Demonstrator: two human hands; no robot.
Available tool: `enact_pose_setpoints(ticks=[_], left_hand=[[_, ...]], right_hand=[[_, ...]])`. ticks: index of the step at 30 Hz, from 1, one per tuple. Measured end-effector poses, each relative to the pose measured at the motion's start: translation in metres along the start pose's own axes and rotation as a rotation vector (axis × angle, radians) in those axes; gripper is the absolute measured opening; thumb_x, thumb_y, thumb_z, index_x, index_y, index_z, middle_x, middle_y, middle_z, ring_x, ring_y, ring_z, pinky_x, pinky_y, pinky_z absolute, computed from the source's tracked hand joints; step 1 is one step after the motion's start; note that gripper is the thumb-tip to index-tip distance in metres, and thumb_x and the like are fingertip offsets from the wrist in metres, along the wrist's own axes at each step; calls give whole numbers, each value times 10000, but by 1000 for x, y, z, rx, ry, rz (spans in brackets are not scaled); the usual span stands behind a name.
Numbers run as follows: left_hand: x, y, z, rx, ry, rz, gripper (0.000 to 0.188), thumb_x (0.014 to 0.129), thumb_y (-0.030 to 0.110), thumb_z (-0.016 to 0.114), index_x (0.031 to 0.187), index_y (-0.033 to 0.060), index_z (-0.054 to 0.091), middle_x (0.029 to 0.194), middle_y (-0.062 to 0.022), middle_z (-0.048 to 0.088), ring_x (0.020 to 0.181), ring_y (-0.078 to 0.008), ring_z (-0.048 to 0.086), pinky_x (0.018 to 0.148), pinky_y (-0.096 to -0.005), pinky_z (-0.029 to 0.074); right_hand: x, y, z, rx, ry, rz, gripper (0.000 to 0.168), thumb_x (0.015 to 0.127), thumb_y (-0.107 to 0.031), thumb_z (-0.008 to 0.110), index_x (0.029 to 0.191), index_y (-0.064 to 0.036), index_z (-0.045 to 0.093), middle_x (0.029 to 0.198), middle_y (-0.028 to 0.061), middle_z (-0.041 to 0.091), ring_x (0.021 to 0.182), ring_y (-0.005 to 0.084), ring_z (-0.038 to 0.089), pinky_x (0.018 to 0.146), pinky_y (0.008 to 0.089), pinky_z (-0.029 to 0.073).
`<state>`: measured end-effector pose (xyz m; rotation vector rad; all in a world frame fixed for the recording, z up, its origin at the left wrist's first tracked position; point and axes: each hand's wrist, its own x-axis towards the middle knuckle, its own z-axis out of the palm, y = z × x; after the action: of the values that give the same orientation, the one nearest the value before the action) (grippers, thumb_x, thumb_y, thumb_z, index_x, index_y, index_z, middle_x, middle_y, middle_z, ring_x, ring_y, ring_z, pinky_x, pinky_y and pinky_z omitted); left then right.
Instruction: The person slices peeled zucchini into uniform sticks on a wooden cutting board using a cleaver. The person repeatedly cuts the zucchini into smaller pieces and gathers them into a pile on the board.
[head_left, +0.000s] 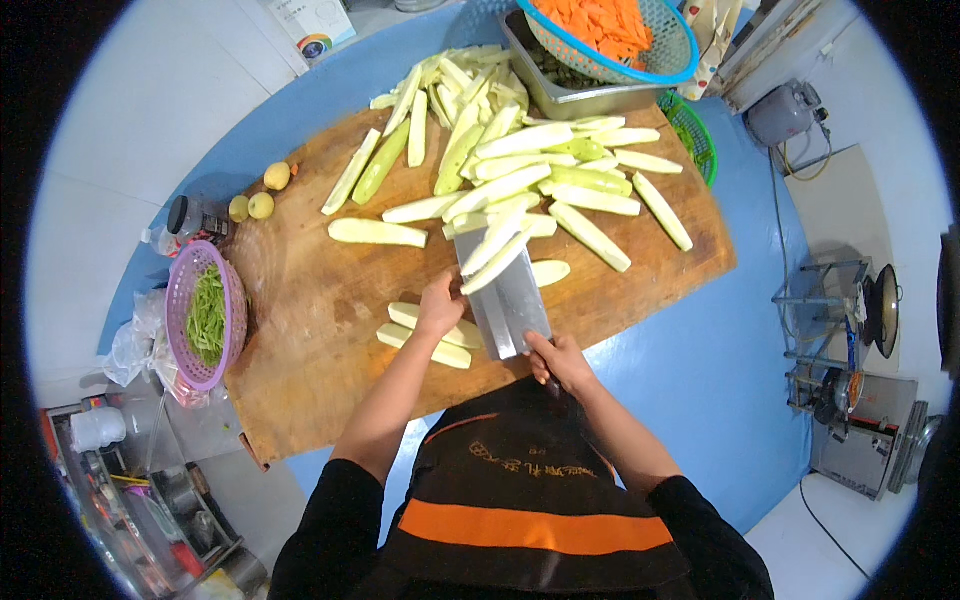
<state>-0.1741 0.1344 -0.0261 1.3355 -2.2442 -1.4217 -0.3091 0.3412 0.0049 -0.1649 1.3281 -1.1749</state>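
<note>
My right hand (559, 360) grips the dark handle of a broad Chinese cleaver (499, 322), its blade flat and pointing away from me. Two peeled squash strips (496, 259) lie across the far part of the blade. At the blade's left edge is my left hand (441, 304), fingers curled beside the strips' near ends; its grip is hidden. More cut squash pieces (424, 347) rest on the wooden board (300, 360) under my left wrist. Beyond the blade spreads a heap of pale green squash pieces (517, 169), and one short piece (551, 273) sits right of the blade.
A blue colander of sliced carrot (675, 64) stands on a steel pan (592, 103) at the back. To the left are a purple basket of green strips (238, 330), a dark-lidded jar (196, 217) and several round yellowish vegetables (261, 205). A gas cylinder (784, 112) stands far right.
</note>
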Motion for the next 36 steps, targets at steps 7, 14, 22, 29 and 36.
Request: enact_pose_setpoints(ticks=[7,14,22,29,36], left_hand=[[-1,23,4,176,-195,29,419,784,175,733,1173,63,621,1031,-145,678,905,-264,655,813,-348,517],[19,-47,-70,65,390,200,186,848,132,658,1021,64,654,872,-141,685,731,-287,648,699,-396,516],[-39,-77,-115,248,-33,239,343,768,78,716,1104,103,653,1044,-110,604,880,-260,630,773,-336,513],[-61,-61,-72,291,34,190,373,763,143,754,1122,102,664,925,-105,620,730,-217,636,672,-331,512],[-61,-64,-66,90,100,163,397,739,168,776,1116,87,683,923,-121,630,728,-244,624,690,-340,510]], right_hand=[[-37,-4,-52,-82,175,-67,276,954,-232,596,795,-25,507,544,23,465,424,116,440,397,275,373],[-64,22,-77,-42,294,-58,279,950,-250,604,794,-39,509,547,17,454,420,117,432,394,285,381],[-73,26,-74,-57,273,39,296,955,-275,596,801,-35,518,550,25,466,424,120,443,400,281,381],[-41,-59,-36,-385,260,-203,367,950,-239,549,654,-22,521,550,45,524,410,118,461,403,310,371],[91,-254,37,-1258,776,-578,341,918,-241,530,759,26,670,812,248,676,767,387,669,696,445,538]])
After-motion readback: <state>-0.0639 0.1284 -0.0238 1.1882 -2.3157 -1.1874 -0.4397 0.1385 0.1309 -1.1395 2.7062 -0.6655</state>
